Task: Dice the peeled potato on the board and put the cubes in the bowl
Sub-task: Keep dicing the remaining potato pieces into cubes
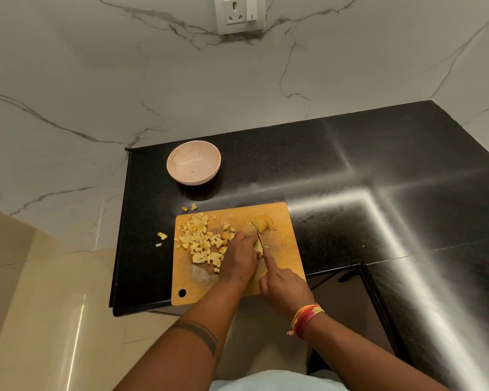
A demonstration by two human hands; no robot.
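Note:
An orange cutting board [283, 249] lies on the black counter. A heap of potato cubes [202, 241] covers its left half. A stack of potato slices [263, 222] sits near its far edge. My left hand [240, 259] presses down on a pale potato piece [258, 246] at the board's middle. My right hand [283, 286] grips a knife [259, 237], forefinger stretched along the blade, which cuts beside the left fingers. A pink bowl [194, 162] stands beyond the board and holds no cubes.
A few potato bits [162, 236] lie on the black counter [350, 170] left of the board and near its far left corner. Marble walls close the corner behind, with a socket [239, 12] above. The counter's front edge runs just below the board.

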